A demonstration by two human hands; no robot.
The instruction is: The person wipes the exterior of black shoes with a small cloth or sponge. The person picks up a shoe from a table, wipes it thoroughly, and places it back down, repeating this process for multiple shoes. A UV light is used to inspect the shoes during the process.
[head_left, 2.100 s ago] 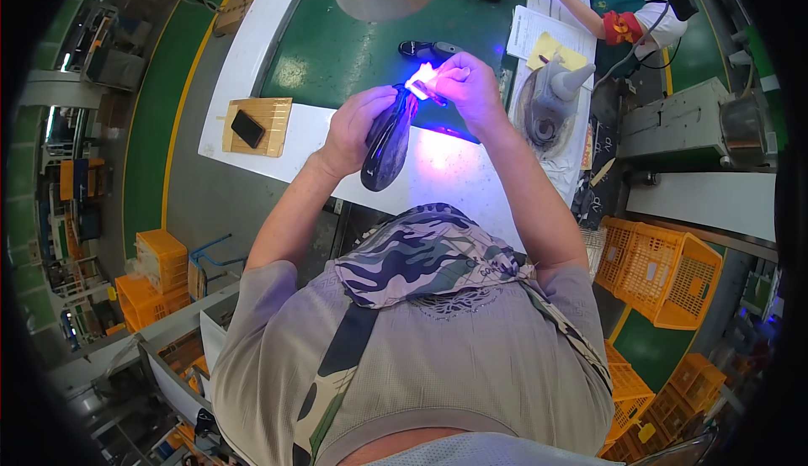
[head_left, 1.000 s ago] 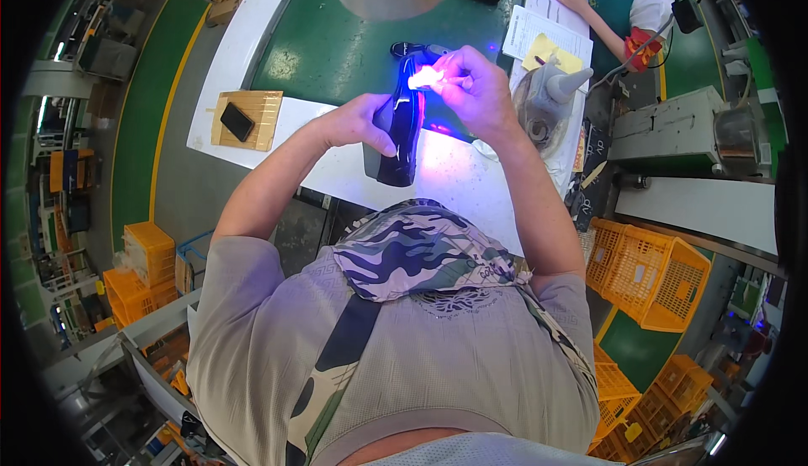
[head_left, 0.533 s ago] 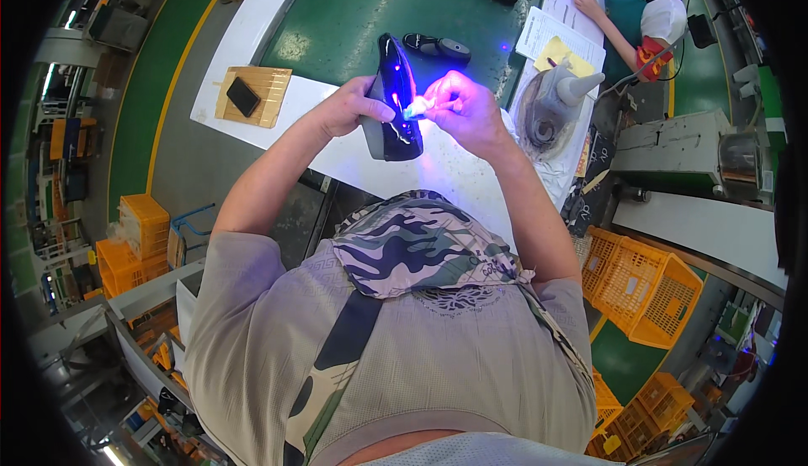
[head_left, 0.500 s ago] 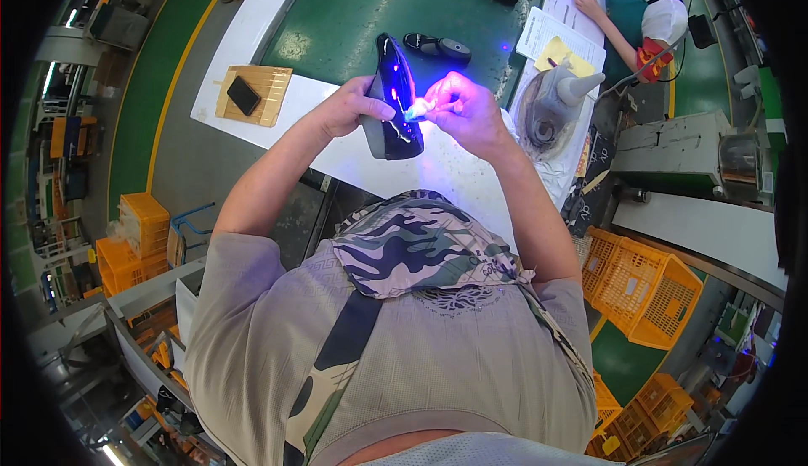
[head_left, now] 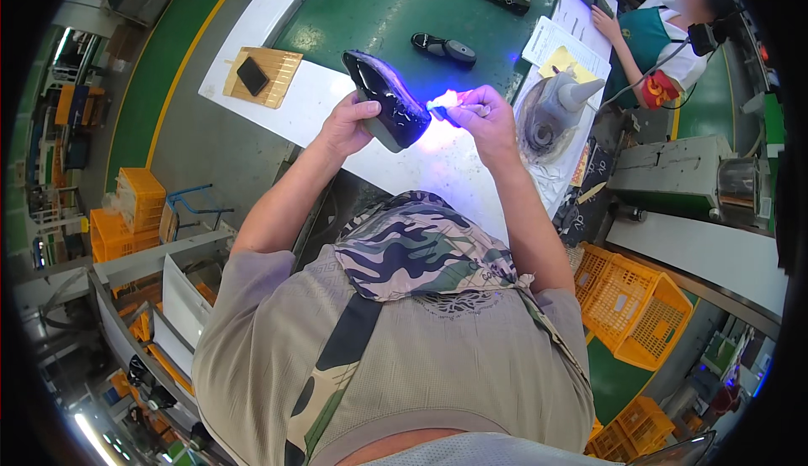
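Observation:
A glossy black shoe (head_left: 389,103) is held tilted above the white table edge, and my left hand (head_left: 350,124) is closed around its side. Blue-violet light shines on its surface. My right hand (head_left: 490,126) pinches a small wad of cloth (head_left: 443,104), lit bright white and blue, just to the right of the shoe. Glare hides its exact shape, and I cannot tell whether it touches the shoe. Beyond my hands, a black shoe (head_left: 443,48) lies on its side on the green work surface (head_left: 362,16).
At left, a black phone (head_left: 252,76) rests on a bamboo board (head_left: 282,71). A white squeeze bottle (head_left: 572,94) stands in a round dish at right, beside papers (head_left: 547,44). Another person's hand (head_left: 604,24) touches a dark shoe. Yellow crates (head_left: 631,306) stand at lower right.
My right hand has moved right and slightly down with the cloth, away from the shoe's face. My left hand has tilted the shoe's top leftward.

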